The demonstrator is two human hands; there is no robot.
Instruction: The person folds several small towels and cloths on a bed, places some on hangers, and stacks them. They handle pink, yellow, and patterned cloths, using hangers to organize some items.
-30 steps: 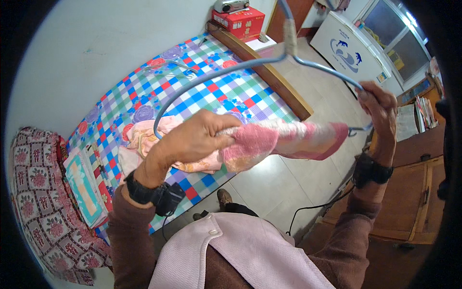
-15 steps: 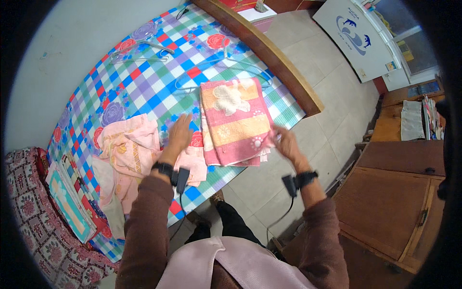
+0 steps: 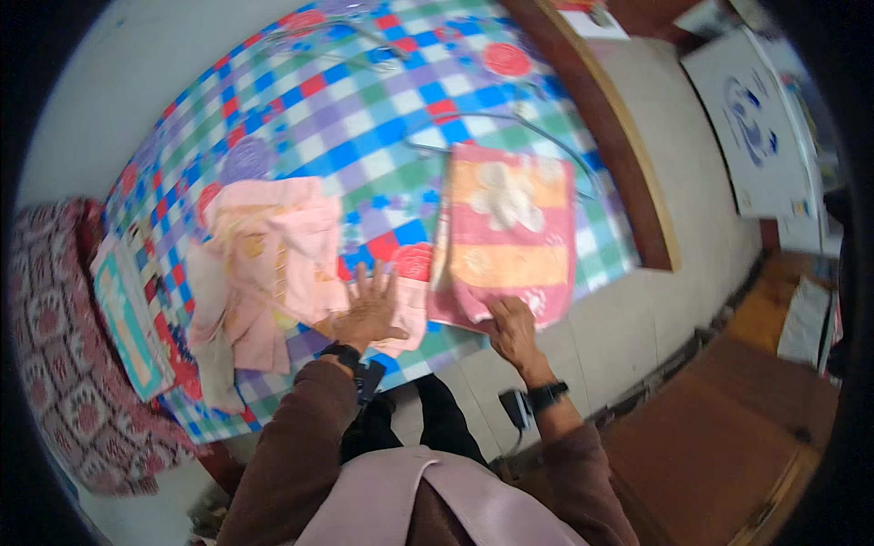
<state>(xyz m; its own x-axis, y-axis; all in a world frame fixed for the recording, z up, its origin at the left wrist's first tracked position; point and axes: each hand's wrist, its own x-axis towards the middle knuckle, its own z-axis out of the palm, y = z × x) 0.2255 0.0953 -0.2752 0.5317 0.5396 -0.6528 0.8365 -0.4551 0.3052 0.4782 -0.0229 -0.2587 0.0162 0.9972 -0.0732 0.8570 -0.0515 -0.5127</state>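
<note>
A folded pink and orange striped towel (image 3: pixel 513 237) with a pale flower patch lies near the bed's front edge. At its near edge my right hand (image 3: pixel 512 329) is closed, its curled fingers gripping the cloth. My left hand (image 3: pixel 369 305) is spread flat, fingers apart, over a small folded pink cloth (image 3: pixel 411 314) to the left of the towel. Farther left lies a crumpled light-pink cloth (image 3: pixel 273 246) with orange patterning. Motion blurs the picture somewhat.
Thin wire hangers (image 3: pixel 546 136) rest beyond the towel and farther back. A wooden board (image 3: pixel 628 146) edges the checked bedspread (image 3: pixel 364 182) on the right. Folded cloths (image 3: pixel 137 318) are stacked at the left. A white chest (image 3: pixel 751 118) and a brown cabinet (image 3: pixel 701 419) stand at right.
The view has shifted. My right hand has gone from the towel's right side to its near edge. My left hand has come nearer, its fingers now spread wide.
</note>
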